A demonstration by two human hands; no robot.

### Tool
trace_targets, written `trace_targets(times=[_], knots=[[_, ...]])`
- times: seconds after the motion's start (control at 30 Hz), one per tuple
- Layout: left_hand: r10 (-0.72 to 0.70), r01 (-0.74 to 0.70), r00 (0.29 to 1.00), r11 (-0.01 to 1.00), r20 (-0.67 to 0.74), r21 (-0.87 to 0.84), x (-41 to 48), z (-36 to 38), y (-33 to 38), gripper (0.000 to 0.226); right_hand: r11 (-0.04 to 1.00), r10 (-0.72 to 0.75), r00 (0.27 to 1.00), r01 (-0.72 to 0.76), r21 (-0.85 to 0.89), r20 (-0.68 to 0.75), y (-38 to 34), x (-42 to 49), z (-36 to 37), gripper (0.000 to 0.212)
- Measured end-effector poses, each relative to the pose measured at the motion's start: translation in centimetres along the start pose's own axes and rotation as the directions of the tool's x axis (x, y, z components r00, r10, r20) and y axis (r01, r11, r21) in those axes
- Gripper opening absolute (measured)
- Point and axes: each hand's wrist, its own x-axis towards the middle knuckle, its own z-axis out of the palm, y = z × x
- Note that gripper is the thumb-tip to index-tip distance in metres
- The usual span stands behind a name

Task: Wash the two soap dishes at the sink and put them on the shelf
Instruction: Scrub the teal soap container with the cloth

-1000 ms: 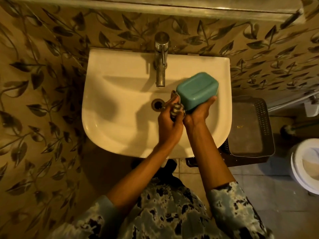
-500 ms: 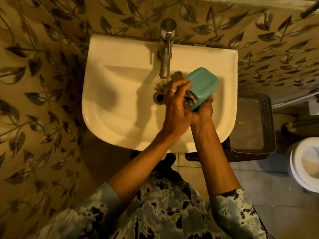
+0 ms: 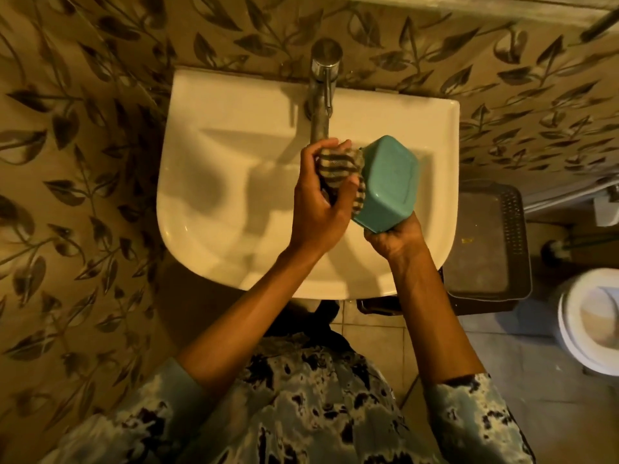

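Note:
A teal soap dish (image 3: 388, 182) is held over the white sink (image 3: 214, 229), tilted with its underside facing me. My right hand (image 3: 393, 239) grips its near end from below. My left hand (image 3: 318, 209) is closed on a striped scrubbing cloth (image 3: 338, 167) and presses it against the dish's left side, just under the tap spout. I see only one soap dish. The inside of the dish is hidden.
A chrome tap (image 3: 323, 92) stands at the back of the sink. A dark perforated basket (image 3: 485, 242) sits low at the sink's right. A white toilet (image 3: 593, 319) is at the far right. A ledge (image 3: 469, 3) runs along the top above leaf-patterned wall tiles.
My left hand has slid with the cloth from the dish's near end up along its left side toward the tap. The dish has tipped more upright in my right hand.

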Motion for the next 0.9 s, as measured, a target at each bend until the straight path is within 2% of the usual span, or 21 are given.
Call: trace_targets(times=[0.1, 0.17, 0.27, 0.3, 0.37, 0.43, 0.5, 0.57, 0.7, 0.77, 0.8, 0.87, 0.9], knots=[[0.02, -0.029, 0.985, 0.998, 0.172, 0.05, -2.0, -1.1, -0.7, 0.05, 0.999, 0.049, 0.999, -0.05, 0.019, 0.016, -0.5, -0.4, -0.2, 0.02], [0.072, -0.124, 0.963, 0.974, 0.258, 0.191, -3.5, -1.2, -1.0, 0.044, 0.997, 0.065, 0.995, -0.062, -0.04, 0.072, -0.7, -0.5, 0.1, 0.028], [0.187, -0.296, 0.939, 0.867, 0.289, 0.401, -4.5, -1.1, -1.7, 0.035, 0.992, 0.111, 0.978, -0.098, -0.084, 0.178, 0.4, -0.8, -0.3, 0.024], [0.168, -0.268, 0.948, 0.881, 0.271, 0.39, -4.6, -1.0, -1.6, 0.034, 0.988, 0.139, 0.978, -0.125, -0.095, 0.158, 0.8, -1.2, -0.5, 0.022], [0.063, -0.11, 0.984, 0.951, 0.169, 0.287, -3.8, -0.8, -0.8, 0.034, 0.973, 0.19, 0.978, -0.175, -0.15, 0.092, 1.3, -1.5, -1.3, 0.016], [-0.037, 0.02, 0.998, 0.955, 0.051, 0.297, -1.0, -0.8, -0.2, 0.03, 0.955, 0.205, 0.979, -0.194, -0.225, 0.025, 1.5, -1.8, -2.2, 0.019], [-0.123, 0.109, 0.992, 0.94, 0.023, 0.322, 2.2, -1.0, -0.2, 0.026, 0.945, 0.208, 0.978, -0.201, -0.259, 0.002, 1.7, -2.0, -2.4, 0.021], [-0.103, 0.081, 0.993, 0.951, 0.06, 0.299, 2.8, -1.0, -0.2, 0.024, 0.963, 0.178, 0.984, -0.168, -0.21, 0.027, 1.8, -2.0, -1.9, 0.02], [-0.054, 0.021, 0.988, 0.976, 0.145, 0.219, -4.4, 0.1, -0.3, 0.032, 0.992, 0.06, 0.995, -0.05, -0.119, 0.081, 0.5, -1.3, -0.7, 0.016], [-0.061, 0.043, 0.993, 0.985, 0.105, 0.167, -5.6, 0.6, 0.1, 0.033, 0.985, 0.054, 0.993, -0.035, -0.172, 0.108, -0.2, -1.6, -0.9, 0.017], [-0.084, 0.076, 0.996, 0.982, 0.038, 0.172, -4.2, 0.5, -0.1, 0.029, 0.978, 0.069, 0.99, -0.044, -0.204, 0.12, 0.1, -1.8, -1.0, 0.015], [-0.12, 0.137, 0.989, 0.959, -0.083, 0.249, -0.1, 0.3, -0.1, 0.023, 0.964, 0.071, 0.991, -0.041, -0.261, 0.109, 0.6, -2.2, -1.6, 0.016], [-0.163, 0.174, 0.985, 0.949, -0.064, 0.264, 2.2, 0.0, -0.1, 0.022, 0.947, 0.068, 0.993, -0.033, -0.318, 0.099, 0.7, -2.2, -1.9, 0.023]])
